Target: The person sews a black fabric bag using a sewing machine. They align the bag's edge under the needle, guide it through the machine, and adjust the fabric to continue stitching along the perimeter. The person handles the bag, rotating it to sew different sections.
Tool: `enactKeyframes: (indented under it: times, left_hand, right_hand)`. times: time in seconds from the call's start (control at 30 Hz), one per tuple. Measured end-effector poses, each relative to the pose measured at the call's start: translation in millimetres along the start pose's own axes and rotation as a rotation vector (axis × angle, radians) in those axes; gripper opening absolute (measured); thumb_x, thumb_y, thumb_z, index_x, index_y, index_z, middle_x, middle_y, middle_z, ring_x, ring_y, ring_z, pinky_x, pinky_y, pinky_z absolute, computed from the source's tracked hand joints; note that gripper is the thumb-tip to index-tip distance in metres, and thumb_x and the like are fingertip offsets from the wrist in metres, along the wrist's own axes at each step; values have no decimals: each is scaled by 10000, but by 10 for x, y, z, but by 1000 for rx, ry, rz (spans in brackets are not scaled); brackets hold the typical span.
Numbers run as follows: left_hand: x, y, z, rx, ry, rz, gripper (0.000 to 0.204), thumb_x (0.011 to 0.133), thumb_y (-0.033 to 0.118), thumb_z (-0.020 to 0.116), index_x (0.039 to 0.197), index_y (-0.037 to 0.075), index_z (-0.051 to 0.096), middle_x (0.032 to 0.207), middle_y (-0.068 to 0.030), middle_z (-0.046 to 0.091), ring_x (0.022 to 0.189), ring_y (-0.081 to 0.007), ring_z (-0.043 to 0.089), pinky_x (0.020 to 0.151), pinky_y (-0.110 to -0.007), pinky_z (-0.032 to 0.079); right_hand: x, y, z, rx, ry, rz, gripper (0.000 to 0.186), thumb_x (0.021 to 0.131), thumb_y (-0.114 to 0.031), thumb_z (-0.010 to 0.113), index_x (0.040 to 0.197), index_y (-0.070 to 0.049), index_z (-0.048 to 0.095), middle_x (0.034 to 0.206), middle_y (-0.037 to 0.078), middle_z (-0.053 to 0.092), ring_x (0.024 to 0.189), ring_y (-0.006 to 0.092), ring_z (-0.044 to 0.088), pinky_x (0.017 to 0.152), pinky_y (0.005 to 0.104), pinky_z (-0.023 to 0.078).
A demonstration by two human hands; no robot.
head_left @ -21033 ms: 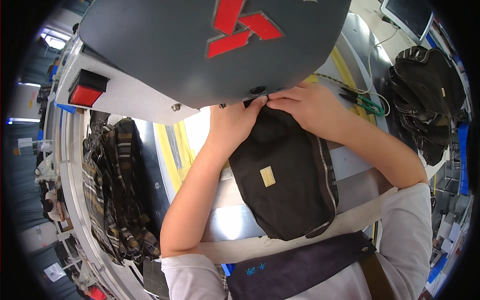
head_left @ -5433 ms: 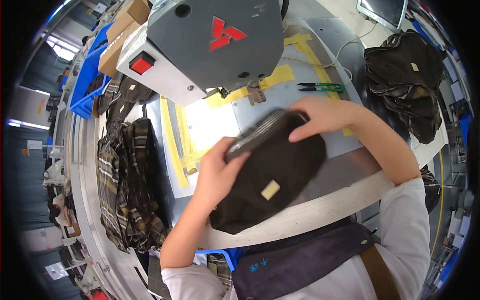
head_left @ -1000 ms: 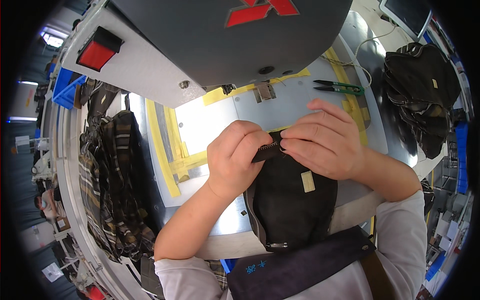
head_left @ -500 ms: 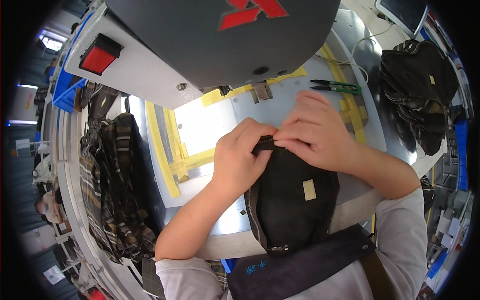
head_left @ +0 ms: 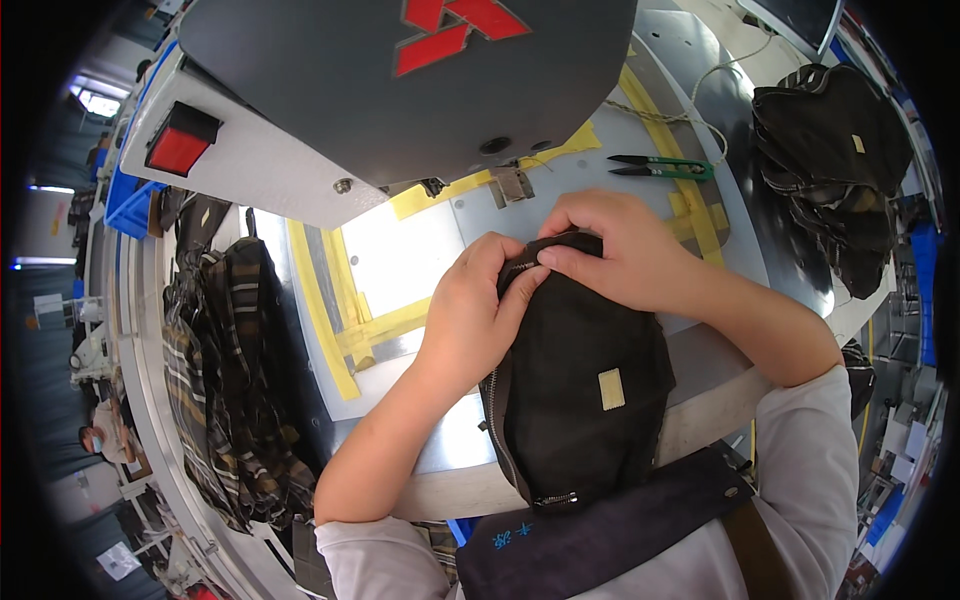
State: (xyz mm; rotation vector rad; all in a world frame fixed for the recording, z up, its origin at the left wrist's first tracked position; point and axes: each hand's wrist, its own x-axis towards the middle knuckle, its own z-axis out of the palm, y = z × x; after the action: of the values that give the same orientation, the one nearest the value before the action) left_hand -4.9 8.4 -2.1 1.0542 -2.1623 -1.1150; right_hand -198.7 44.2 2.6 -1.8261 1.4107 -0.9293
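A black fabric pouch [head_left: 575, 345] with a small pale label [head_left: 611, 390] lies before me, reaching from the machine bed over the near table edge. Its metal zip runs down the left side, with the slider [head_left: 558, 498] at the bottom. My left hand [head_left: 465, 315] pinches the pouch's far left end, where a bit of zip teeth shows between finger and thumb. My right hand [head_left: 625, 255] grips the same far edge just beside it, thumb on top and fingers behind the fabric. The fingertips of both hands nearly meet.
Over the bed hangs a dark grey sewing machine head [head_left: 400, 110] with a red switch [head_left: 183, 138] to its left. Green-handled thread snips [head_left: 660, 168] lie beyond my right hand. Plaid fabric pieces [head_left: 225, 370] hang at left; black pouches [head_left: 830, 150] are piled at right.
My right hand has moved from a raised-finger pinch at the zip end to a wider hold on the pouch's far edge, turning the edge up. The left hand keeps its pinch.
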Motion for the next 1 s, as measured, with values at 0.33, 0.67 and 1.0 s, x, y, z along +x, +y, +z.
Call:
enactKeyframes:
  times: [0.33, 0.67, 1.0]
  left_hand:
    - [12, -35, -48, -73, -56, 10, 153, 865, 71, 655, 946, -3, 549, 836, -138, 578, 747, -291, 577, 683, -335, 465]
    - [21, -55, -39, -191, -40, -106, 154, 825, 75, 711, 882, -2, 589, 766, -73, 617, 704, -139, 571, 670, -271, 461]
    - [22, -54, -39, -225, -47, -94, 140, 825, 64, 722, 850, 10, 595, 751, -43, 612, 704, -102, 556, 656, -249, 460]
  right_hand:
    - [-1, -10, -20, 207, -46, 176, 161, 836, -98, 714, 918, 13, 632, 867, 82, 633, 838, 143, 603, 775, 282, 482]
    - [12, 0, -47, 166, -67, 144, 177, 816, -116, 735, 902, 9, 643, 868, 77, 638, 832, 159, 609, 786, 293, 482]
    - [-3, -2, -56, 193, -76, 141, 150, 805, -96, 735, 888, -2, 651, 848, 80, 627, 811, 169, 602, 755, 297, 471]
